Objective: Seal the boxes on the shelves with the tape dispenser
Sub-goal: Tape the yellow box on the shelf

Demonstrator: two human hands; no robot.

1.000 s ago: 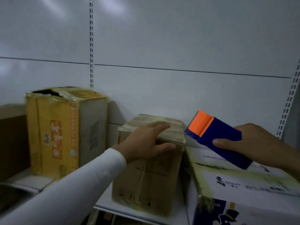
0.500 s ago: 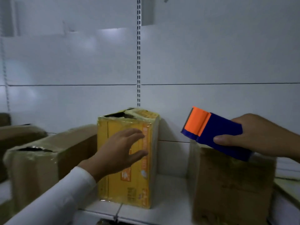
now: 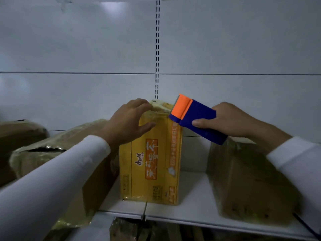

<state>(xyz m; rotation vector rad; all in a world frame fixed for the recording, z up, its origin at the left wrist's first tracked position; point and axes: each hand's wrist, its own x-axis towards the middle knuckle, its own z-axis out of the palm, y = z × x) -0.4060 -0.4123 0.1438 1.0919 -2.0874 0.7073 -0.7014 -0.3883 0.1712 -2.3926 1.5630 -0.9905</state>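
Observation:
A tall yellow box [image 3: 152, 162] with orange print stands upright in the middle of the white shelf [image 3: 191, 211]. My left hand [image 3: 128, 121] rests on its top left corner, fingers over the top flap and thumb on the front face. My right hand [image 3: 232, 119] grips a blue tape dispenser [image 3: 198, 117] with an orange toothed front end. The dispenser's orange end hovers at the box's top right corner; whether it touches the box is unclear.
A brown box [image 3: 246, 180] stands to the right of the yellow one, partly behind my right arm. A taped brown box [image 3: 52, 153] with a gap in its top lies at the left, another [image 3: 19, 136] farther left. More cardboard [image 3: 135, 230] shows below the shelf.
The view has swung left, so the yellow box now sits centred. My left hand left the brown box and landed on the yellow box's top. The dispenser came in to its top right corner.

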